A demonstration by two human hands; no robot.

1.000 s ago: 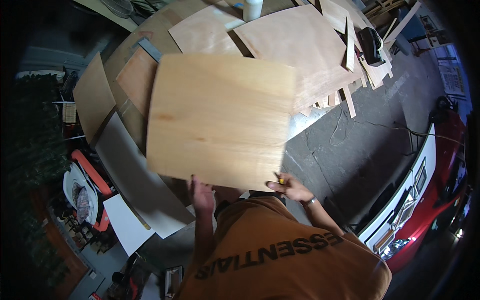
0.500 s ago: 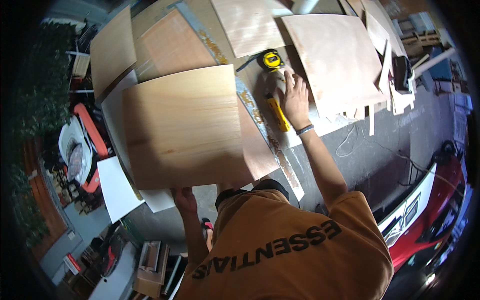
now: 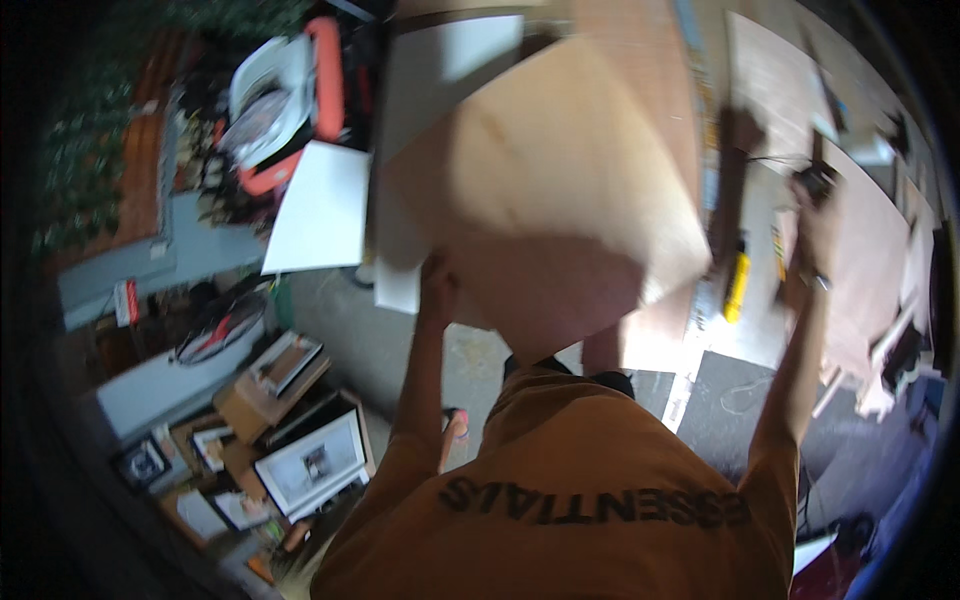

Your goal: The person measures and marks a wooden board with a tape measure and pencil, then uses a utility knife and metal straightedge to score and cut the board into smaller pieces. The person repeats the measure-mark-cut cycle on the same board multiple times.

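Observation:
My left hand grips the near left edge of a thin plywood sheet, its fingers partly hidden by the sheet. The sheet is turned cornerwise, held up over the work table. Out to the right, my right hand is closed around the tape measure, which looks dark and blurred by motion. A yellow utility knife lies on the table between the sheet and my right hand.
A long worn metal straightedge runs along the table beside the knife. Larger plywood panels lie at right, with offcuts near them. At left stand a white board and a picture frame among boxes.
My right hand has picked up the tape measure and moved right with it. The plywood sheet in my left hand has rotated cornerwise. The whole view has swung left.

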